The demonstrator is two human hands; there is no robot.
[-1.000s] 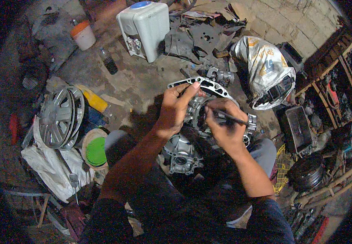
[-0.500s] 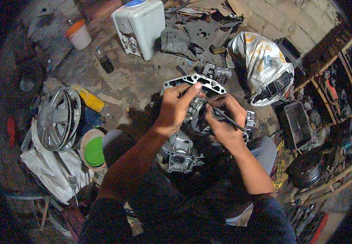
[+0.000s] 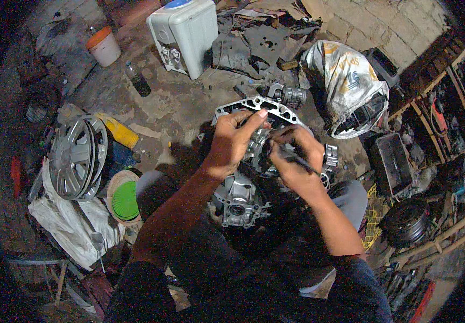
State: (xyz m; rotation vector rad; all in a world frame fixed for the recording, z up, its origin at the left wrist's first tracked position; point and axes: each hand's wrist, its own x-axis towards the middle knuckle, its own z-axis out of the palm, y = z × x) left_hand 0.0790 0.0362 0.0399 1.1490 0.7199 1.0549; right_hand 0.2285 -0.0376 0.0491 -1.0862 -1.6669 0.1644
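Between my knees stands an engine block with a pale metal casing rim on its far side. A lower housing with a round bore sits nearest me. My left hand is closed at the block's left, its thumb pressed toward the fingers over a grey metal engine part; what it pinches is hidden. In my right hand is a thin dark rod-shaped tool, its back end slanting toward my wrist. Its tip meets the engine's middle near my left fingertips, and the fingers hide the contact point.
A ribbed metal part lies beyond the engine. Wheel covers and a green round object are at left. A white tank stands far off; a white sack, metal tray and wooden rack are at right.
My right hand has shifted slightly left and turned a little with the tool in it. My left hand and the engine have stayed in place.
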